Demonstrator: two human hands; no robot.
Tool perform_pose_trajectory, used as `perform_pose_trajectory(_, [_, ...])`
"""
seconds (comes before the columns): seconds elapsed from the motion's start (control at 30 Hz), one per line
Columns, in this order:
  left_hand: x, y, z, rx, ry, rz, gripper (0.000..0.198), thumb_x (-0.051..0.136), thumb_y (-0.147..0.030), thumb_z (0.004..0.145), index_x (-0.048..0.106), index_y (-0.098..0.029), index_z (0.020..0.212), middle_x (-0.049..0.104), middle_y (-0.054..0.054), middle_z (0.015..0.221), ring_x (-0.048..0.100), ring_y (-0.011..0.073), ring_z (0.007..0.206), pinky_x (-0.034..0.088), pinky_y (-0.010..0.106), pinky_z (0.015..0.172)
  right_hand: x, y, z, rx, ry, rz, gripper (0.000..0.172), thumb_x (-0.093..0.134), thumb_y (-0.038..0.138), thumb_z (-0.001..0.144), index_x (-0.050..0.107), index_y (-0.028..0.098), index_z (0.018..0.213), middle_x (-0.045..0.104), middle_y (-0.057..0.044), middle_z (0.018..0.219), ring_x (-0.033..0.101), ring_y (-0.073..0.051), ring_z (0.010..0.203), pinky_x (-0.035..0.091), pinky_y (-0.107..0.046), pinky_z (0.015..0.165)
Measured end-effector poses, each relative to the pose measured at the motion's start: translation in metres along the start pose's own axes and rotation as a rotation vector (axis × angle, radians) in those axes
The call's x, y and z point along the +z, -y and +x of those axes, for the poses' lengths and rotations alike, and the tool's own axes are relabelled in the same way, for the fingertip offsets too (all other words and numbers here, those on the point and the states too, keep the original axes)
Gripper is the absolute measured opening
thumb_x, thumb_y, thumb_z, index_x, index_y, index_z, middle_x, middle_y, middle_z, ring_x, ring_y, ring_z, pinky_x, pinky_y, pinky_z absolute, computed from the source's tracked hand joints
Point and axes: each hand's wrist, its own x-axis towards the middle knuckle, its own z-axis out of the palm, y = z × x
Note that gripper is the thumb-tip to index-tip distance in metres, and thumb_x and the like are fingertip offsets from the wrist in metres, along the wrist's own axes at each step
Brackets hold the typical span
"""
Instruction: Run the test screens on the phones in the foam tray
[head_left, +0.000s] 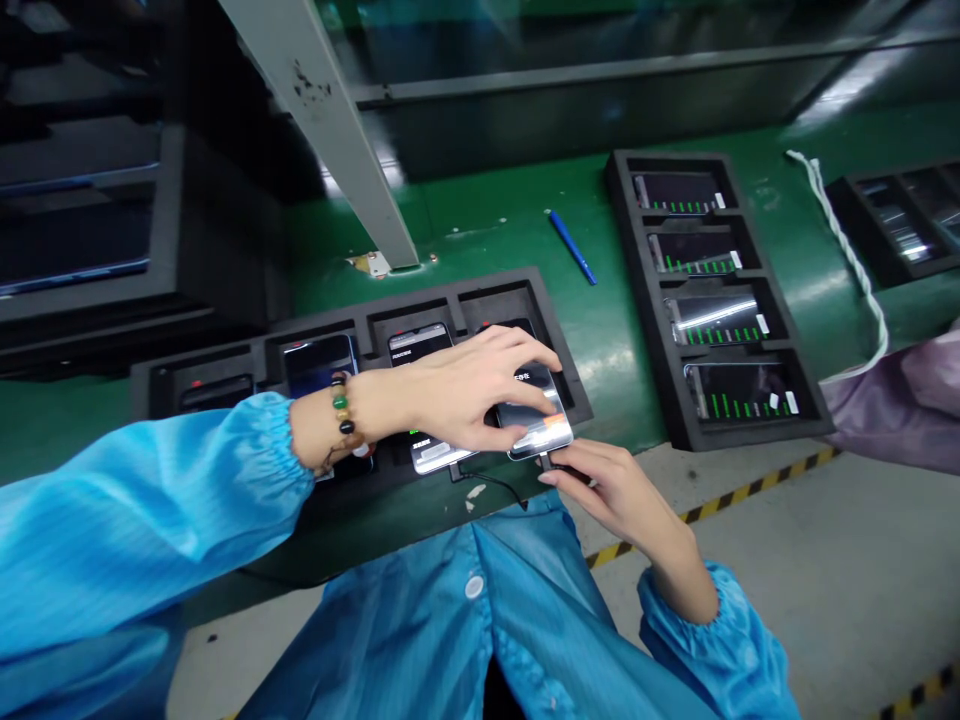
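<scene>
Left hand (487,385) is covering phone (536,440), grip unclear; right hand (611,490) pinching cable plug (545,461). Green table (600,340) is bearing 1 blue pen (572,248); striped tape (731,497) is crossing floor (795,570).

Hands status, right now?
Left hand: open, spread over a phone.
Right hand: closed, pinching a cable plug at that phone's near edge.

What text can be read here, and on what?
"存在": white characters on the phone under the left hand; whatever precedes them is unclear.
Too small or blurred: white lines and green text on the neighbouring phone.
Too small or blurred: green marks on the phones in the right-hand tray.
White stickers there: nothing legible.
</scene>
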Motion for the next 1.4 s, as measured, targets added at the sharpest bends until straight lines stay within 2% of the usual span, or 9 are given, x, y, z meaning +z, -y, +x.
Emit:
perform_pose_trajectory(0.17, [0.008, -0.009, -0.004, 0.026, 0.051, 0.004, 0.045, 0.065, -0.037, 0.101, 0.077, -0.035, 0.145, 0.055, 0.012, 0.17, 0.05, 0.0383, 0.154, 0.039, 0.06, 0.132, 0.0, 0.0, 0.0, -0.006, 0.008, 0.004, 0.025, 0.064, 0.039, 0.116, 0.078, 0.021, 0.105, 0.079, -0.004, 0.092, 0.075, -0.019, 0.081, 0.056, -0.029, 0.072])
perform_pose_trajectory(0.27, [0.004, -0.007, -0.006, -0.008, 0.009, 0.011, 0.048, 0.061, -0.04, 0.105, 0.072, -0.034, 0.151, 0.052, 0.012, 0.173, 0.05, 0.0378, 0.155, 0.039, 0.06, 0.131, 0.0, -0.001, 0.0, -0.02, -0.009, -0.001, 0.024, 0.065, 0.039, 0.116, 0.078, 0.021, 0.105, 0.079, -0.004, 0.091, 0.075, -0.019, 0.08, 0.055, -0.029, 0.07])
perform_pose_trajectory(0.4, [-0.01, 0.006, -0.01, -0.24, -0.102, 0.044, 0.052, 0.046, -0.043, 0.112, 0.064, -0.029, 0.159, 0.058, 0.014, 0.167, 0.054, 0.0368, 0.149, 0.04, 0.06, 0.126, 0.002, -0.003, -0.001, -0.039, -0.019, -0.004, 0.025, 0.065, 0.04, 0.115, 0.077, 0.02, 0.106, 0.079, -0.004, 0.092, 0.075, -0.018, 0.08, 0.055, -0.029, 0.071])
perform_pose_trajectory(0.47, [-0.015, 0.015, -0.011, -0.37, -0.093, 0.054, 0.056, 0.041, -0.046, 0.114, 0.061, -0.024, 0.161, 0.063, 0.016, 0.162, 0.056, 0.0369, 0.145, 0.04, 0.059, 0.124, 0.003, -0.004, -0.001, -0.036, -0.022, -0.001, 0.026, 0.065, 0.041, 0.115, 0.078, 0.02, 0.108, 0.08, -0.004, 0.092, 0.076, -0.018, 0.079, 0.056, -0.029, 0.071])
perform_pose_trajectory(0.53, [-0.018, 0.024, -0.011, -0.433, -0.055, 0.051, 0.061, 0.039, -0.053, 0.114, 0.059, -0.022, 0.162, 0.065, 0.015, 0.16, 0.057, 0.037, 0.144, 0.038, 0.059, 0.126, 0.003, -0.005, -0.001, -0.031, -0.028, 0.0, 0.026, 0.065, 0.042, 0.115, 0.079, 0.02, 0.109, 0.081, -0.005, 0.093, 0.077, -0.018, 0.079, 0.057, -0.03, 0.071])
perform_pose_trajectory(0.7, [-0.014, 0.035, -0.006, -0.448, -0.019, 0.032, 0.067, 0.044, -0.064, 0.111, 0.058, -0.025, 0.163, 0.062, 0.015, 0.161, 0.058, 0.0367, 0.14, 0.038, 0.056, 0.125, 0.001, -0.006, 0.0, -0.063, -0.052, 0.001, 0.024, 0.067, 0.041, 0.114, 0.08, 0.021, 0.109, 0.082, -0.005, 0.093, 0.077, -0.018, 0.077, 0.057, -0.029, 0.07])
perform_pose_trajectory(0.9, [-0.005, 0.036, 0.0, -0.435, -0.014, 0.094, 0.086, 0.067, -0.074, 0.096, 0.056, -0.024, 0.165, 0.06, 0.019, 0.152, 0.058, 0.0401, 0.134, 0.043, 0.057, 0.118, -0.003, -0.003, 0.002, -0.063, -0.04, -0.008, 0.025, 0.068, 0.042, 0.114, 0.082, 0.022, 0.107, 0.081, -0.003, 0.089, 0.076, -0.016, 0.074, 0.054, -0.028, 0.066])
perform_pose_trajectory(1.13, [-0.007, 0.03, 0.0, -0.467, -0.047, 0.007, 0.075, 0.053, -0.073, 0.105, 0.056, -0.025, 0.163, 0.062, 0.017, 0.15, 0.057, 0.038, 0.135, 0.041, 0.058, 0.12, -0.004, -0.005, 0.003, -0.065, -0.095, -0.024, 0.027, 0.073, 0.045, 0.111, 0.083, 0.021, 0.103, 0.083, -0.003, 0.086, 0.075, -0.015, 0.067, 0.054, -0.027, 0.061])
perform_pose_trajectory(1.4, [-0.014, 0.025, 0.003, -0.491, -0.048, -0.022, 0.069, 0.048, -0.072, 0.106, 0.058, -0.025, 0.156, 0.064, 0.016, 0.148, 0.058, 0.037, 0.131, 0.042, 0.057, 0.118, 0.002, -0.012, 0.0, -0.018, -0.168, 0.038, 0.027, 0.08, 0.049, 0.105, 0.085, 0.023, 0.099, 0.086, -0.004, 0.087, 0.08, -0.019, 0.072, 0.062, -0.03, 0.067])
